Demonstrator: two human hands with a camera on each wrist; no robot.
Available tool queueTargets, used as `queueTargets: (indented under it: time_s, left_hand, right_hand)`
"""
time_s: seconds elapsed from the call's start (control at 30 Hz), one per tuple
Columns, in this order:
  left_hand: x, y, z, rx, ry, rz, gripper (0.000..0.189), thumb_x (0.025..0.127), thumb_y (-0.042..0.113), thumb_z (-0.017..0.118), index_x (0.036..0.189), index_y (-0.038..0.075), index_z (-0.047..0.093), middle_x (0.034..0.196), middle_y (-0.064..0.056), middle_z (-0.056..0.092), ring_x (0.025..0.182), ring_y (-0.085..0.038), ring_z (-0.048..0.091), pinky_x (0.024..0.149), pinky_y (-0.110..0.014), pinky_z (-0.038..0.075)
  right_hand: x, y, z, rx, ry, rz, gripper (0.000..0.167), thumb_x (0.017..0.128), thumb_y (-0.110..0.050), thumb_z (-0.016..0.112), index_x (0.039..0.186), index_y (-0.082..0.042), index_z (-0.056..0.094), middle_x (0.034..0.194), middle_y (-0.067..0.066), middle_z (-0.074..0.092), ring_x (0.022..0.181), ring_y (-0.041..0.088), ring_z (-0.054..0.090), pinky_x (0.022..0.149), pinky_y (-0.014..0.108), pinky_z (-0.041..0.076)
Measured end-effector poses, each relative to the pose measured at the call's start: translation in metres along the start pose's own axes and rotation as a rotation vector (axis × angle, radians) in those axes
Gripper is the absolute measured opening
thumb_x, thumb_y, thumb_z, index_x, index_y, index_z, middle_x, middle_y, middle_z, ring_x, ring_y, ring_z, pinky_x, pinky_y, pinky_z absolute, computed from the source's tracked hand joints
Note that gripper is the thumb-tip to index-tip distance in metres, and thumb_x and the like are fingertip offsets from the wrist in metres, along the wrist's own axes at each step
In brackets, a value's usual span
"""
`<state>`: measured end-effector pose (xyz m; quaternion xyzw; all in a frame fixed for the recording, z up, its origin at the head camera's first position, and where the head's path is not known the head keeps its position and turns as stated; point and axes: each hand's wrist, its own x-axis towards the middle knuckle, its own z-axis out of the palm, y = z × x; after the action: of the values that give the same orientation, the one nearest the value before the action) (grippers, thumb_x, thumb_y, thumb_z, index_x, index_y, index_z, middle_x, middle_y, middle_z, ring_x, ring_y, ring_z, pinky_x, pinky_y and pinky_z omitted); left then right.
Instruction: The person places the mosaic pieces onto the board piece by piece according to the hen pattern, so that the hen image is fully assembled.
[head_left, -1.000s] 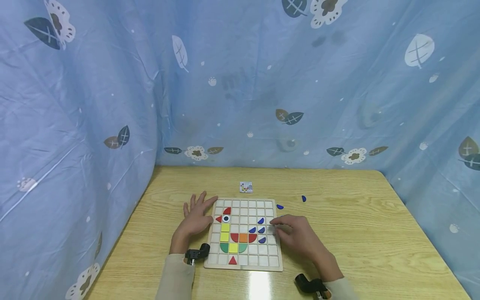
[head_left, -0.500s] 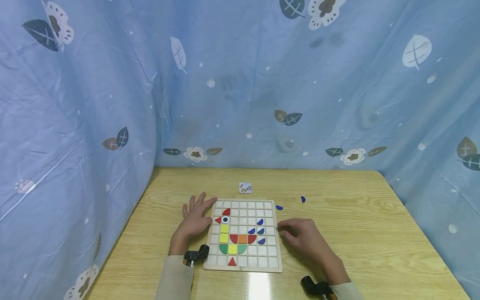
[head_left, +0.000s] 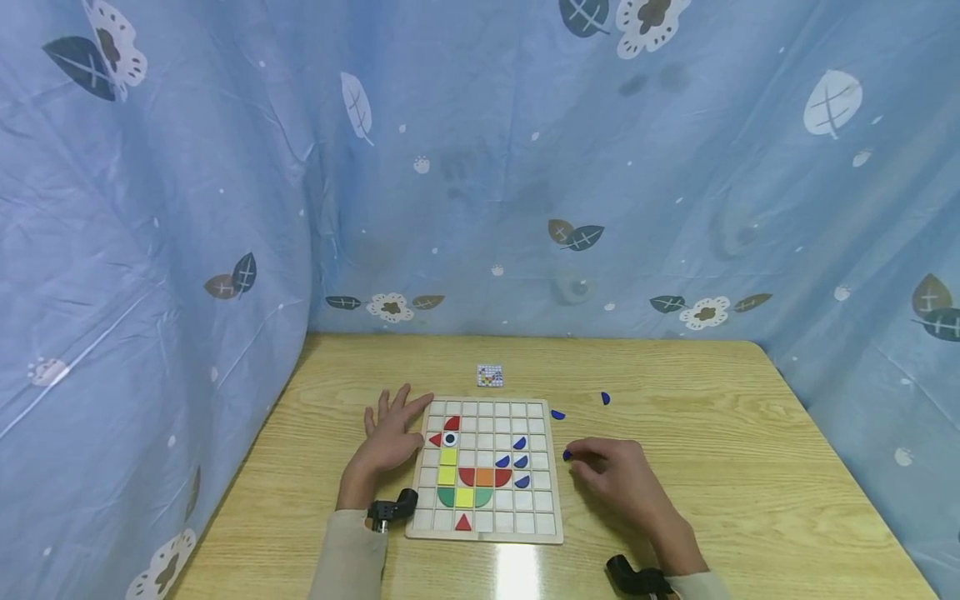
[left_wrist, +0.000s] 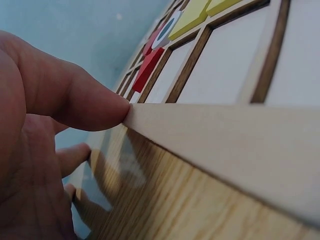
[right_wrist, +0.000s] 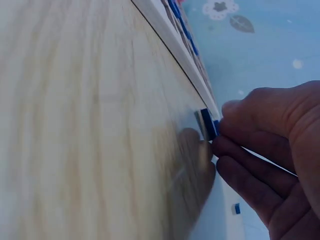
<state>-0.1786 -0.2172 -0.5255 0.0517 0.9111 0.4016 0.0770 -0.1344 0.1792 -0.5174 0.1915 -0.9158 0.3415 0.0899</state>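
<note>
A square wooden grid board [head_left: 525, 522] lies on the table with coloured pieces in its cells. Among these are yellow squares [head_left: 447, 457], red triangles [head_left: 463, 523], an eye disc [head_left: 450, 439] and several blue half-circles [head_left: 522, 482]. My left hand [head_left: 390, 439] lies at the board's left edge, fingers spread; its thumb [left_wrist: 107, 107] touches the side of the frame. Right of the board, my right hand [head_left: 618, 477] pinches a blue half-circle [right_wrist: 207, 125] between thumb and fingertips, low over the table. Part of that piece is hidden by the fingers.
Two more blue half-circles lie on the table: one [head_left: 558, 414] near the board's upper right corner, another [head_left: 606, 398] farther right. A small pattern card [head_left: 490, 376] lies behind the board. A blue patterned curtain [head_left: 480, 167] hangs behind the wooden table [head_left: 712, 433].
My right hand has moved right, off the board's edge to the bare table beside it, and the blue half-circle now shows at its fingertips. The left hand stays in place.
</note>
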Motion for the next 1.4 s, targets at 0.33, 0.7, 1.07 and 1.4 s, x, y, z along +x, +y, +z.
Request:
queueTargets:
  time_s: [0.33,0.7,1.07,1.4]
  left_hand:
    - [0.000,0.000,0.001,-0.004,0.008,0.004,0.082,0.085,0.002,0.059,0.165,0.014,0.051,0.183,-0.024,0.013,0.168,-0.052,-0.014,0.125,-0.075,-0.019]
    - [0.000,0.000,0.001,-0.005,0.012,0.004,0.081,0.084,0.002,0.059,0.165,0.014,0.052,0.183,-0.024,0.014,0.168,-0.052,-0.013,0.125,-0.075,-0.018]
    - [0.001,0.000,0.001,0.004,0.013,0.001,0.081,0.084,0.003,0.060,0.164,0.014,0.053,0.183,-0.024,0.014,0.168,-0.052,-0.013,0.125,-0.076,-0.017]
    - [0.000,-0.001,0.000,0.002,0.006,0.002,0.081,0.086,0.002,0.059,0.165,0.015,0.052,0.183,-0.023,0.013,0.168,-0.051,-0.014,0.125,-0.075,-0.019]
  right_hand:
    - [0.017,-0.005,0.014,0.019,-0.003,0.012,0.023,0.086,0.000,0.088,0.104,-0.013,0.086,0.103,-0.004,0.084,0.096,0.015,0.080,0.087,0.035,0.065]
    - [0.027,-0.010,0.022,-0.043,0.000,-0.006,0.026,0.084,0.007,0.086,0.098,-0.014,0.085,0.099,-0.004,0.084,0.091,0.012,0.078,0.082,0.033,0.065]
    - [0.035,-0.012,0.018,-0.009,-0.010,0.026,0.022,0.087,0.007,0.083,0.101,-0.009,0.084,0.097,-0.001,0.084,0.090,0.014,0.079,0.081,0.033,0.066]
    - [0.041,-0.017,0.032,0.075,0.034,-0.067,0.023,0.084,0.009,0.083,0.100,-0.008,0.085,0.095,0.000,0.084,0.087,0.012,0.078,0.080,0.034,0.066]
